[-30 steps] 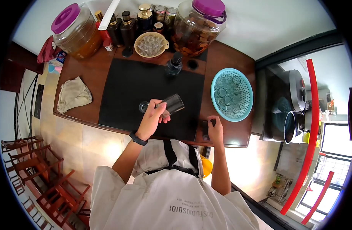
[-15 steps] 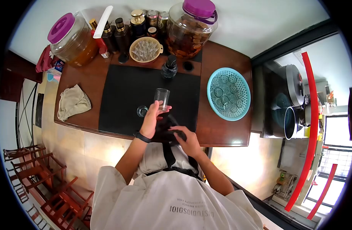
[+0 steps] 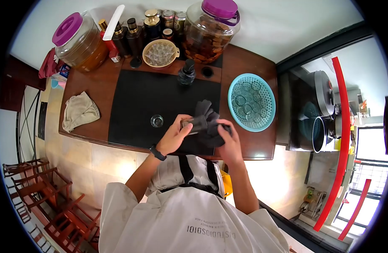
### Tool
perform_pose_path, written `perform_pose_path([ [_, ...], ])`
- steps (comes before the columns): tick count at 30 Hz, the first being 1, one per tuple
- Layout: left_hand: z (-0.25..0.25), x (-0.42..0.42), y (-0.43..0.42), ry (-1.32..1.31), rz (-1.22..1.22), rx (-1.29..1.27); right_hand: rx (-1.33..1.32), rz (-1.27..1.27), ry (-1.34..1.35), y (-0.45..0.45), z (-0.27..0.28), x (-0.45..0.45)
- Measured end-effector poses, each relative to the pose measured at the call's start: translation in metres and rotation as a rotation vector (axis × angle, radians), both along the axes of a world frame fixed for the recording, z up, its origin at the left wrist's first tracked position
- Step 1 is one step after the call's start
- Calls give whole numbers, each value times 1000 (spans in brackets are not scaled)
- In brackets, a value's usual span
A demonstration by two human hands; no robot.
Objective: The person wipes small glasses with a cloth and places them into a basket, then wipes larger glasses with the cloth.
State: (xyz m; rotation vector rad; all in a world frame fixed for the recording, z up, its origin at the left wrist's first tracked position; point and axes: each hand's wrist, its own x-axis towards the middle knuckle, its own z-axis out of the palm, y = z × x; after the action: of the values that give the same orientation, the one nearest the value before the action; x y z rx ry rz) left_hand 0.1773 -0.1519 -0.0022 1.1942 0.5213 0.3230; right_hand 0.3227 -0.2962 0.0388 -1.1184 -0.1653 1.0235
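My left hand is closed around a clear drinking glass, which lies tilted on its side above the black mat. A bunched dark grey cloth covers the glass's right end. Gripping that cloth from the right is my right hand, its fingers curled into the folds. A small clear glass rests on the mat to the left of my hands. Farther back on the mat stands a dark glass bottle with a black top.
On the right, a light blue plastic basket contains several glasses. A beige cloth lies at the table's left. Along the back stand a small basket of little glasses, bottles, cans, and two big purple-lidded jars.
My left hand has tipped the glass from upright to sideways and brought it nearer and to the right. My right hand has raised the dark cloth up onto the glass.
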Motion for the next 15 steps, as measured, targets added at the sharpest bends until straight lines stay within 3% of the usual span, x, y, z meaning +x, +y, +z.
perform_pose_path([
  [2,6,4,-6,50,57,403,-72,168,-137,2,-1,-10],
  [4,14,4,-7,89,25,410,-41,164,-86,8,18,-23],
  [7,11,3,-10,-36,16,645,28,268,103,7,37,-16],
  [11,16,4,1,-163,-113,816,-50,449,215,-6,22,3],
  [12,20,3,6,-163,-114,815,-51,448,216,-8,22,4],
  [14,31,1,14,-148,-347,978,-18,429,374,-10,22,3],
  [15,32,0,15,-188,-308,1037,3,383,427,-12,18,1],
])
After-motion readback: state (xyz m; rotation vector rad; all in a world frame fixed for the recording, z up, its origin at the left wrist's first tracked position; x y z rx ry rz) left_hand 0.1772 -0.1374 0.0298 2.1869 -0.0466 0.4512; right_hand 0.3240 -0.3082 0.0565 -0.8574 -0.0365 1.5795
